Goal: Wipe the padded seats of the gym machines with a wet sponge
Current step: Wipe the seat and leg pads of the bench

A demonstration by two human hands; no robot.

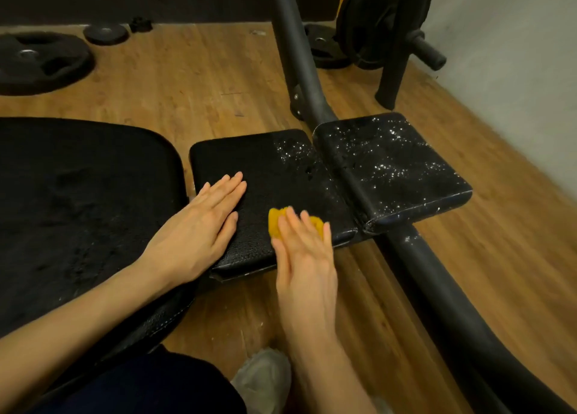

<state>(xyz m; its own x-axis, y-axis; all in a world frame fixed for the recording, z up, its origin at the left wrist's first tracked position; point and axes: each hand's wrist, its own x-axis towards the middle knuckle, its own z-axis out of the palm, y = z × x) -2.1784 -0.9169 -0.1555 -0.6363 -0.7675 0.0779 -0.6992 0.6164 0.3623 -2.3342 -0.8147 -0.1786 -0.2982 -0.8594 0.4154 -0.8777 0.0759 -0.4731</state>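
I lay my left hand [204, 223] flat on the left pad [268, 176], fingers straight and close together, so the pad does not rock while I wipe. My right hand [304, 254] presses the yellow sponge [276, 223] onto the pad's near edge, at the centre of the frame, fingers straight over it; its thumb is blurred, so maybe it hooks the sponge's side. The right pad [393, 164], right of centre, carries many white flecks, so I judge it is not yet wiped.
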